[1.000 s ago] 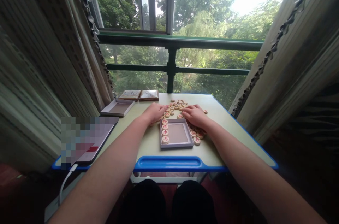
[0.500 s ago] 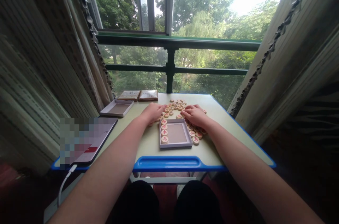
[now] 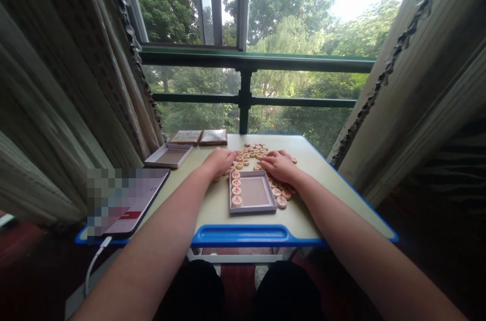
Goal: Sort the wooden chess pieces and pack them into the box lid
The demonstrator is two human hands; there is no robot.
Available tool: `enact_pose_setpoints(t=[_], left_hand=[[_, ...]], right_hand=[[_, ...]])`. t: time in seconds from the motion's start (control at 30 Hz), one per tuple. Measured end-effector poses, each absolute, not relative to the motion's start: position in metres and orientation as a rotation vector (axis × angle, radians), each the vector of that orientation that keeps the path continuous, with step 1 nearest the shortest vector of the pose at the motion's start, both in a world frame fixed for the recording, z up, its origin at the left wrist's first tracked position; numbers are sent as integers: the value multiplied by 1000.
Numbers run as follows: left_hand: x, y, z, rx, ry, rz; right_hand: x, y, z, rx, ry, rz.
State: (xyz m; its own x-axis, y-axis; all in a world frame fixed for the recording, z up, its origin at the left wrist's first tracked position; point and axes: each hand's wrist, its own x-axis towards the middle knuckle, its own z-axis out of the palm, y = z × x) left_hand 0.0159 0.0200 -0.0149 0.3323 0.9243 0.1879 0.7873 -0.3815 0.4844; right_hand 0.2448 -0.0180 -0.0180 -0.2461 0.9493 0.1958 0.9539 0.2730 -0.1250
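A shallow lilac-white box tray (image 3: pixel 253 208) lies near the front of the table. Four round wooden Chinese chess pieces (image 3: pixel 236 191) with red characters form a column along its left side. Beyond it spreads a loose group of more pieces (image 3: pixel 252 154). At the left of that group rests my left hand (image 3: pixel 220 161), fingers stretched toward the pieces and partly hidden. My right hand (image 3: pixel 280 165) lies over the pieces on the right, its fingers spread and reaching left. Several pieces (image 3: pixel 281 202) show beside the tray's right wall. I see nothing gripped in either hand.
A second shallow tray (image 3: pixel 169 155) stands at the back left, near two flat brown-edged boxes (image 3: pixel 213 137). A tablet (image 3: pixel 142 199) with a white cable (image 3: pixel 93 260) lies at the left edge. The table has a blue front rim (image 3: pixel 243 235); window and railing stand behind.
The view has shifted very slightly. Both hands stay nearly where they were among the pieces, and the four pieces in the tray have not moved.
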Motion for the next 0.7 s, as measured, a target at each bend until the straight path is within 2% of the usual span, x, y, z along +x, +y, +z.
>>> enact_pose_setpoints(t=[0.37, 0.7], left_hand=[[16, 20, -16, 2372, 1547, 659], [17, 22, -17, 2400, 1555, 587]], right_hand=[[247, -12, -20, -1784, -2255, -117], [245, -11, -20, -1614, -2353, -145]])
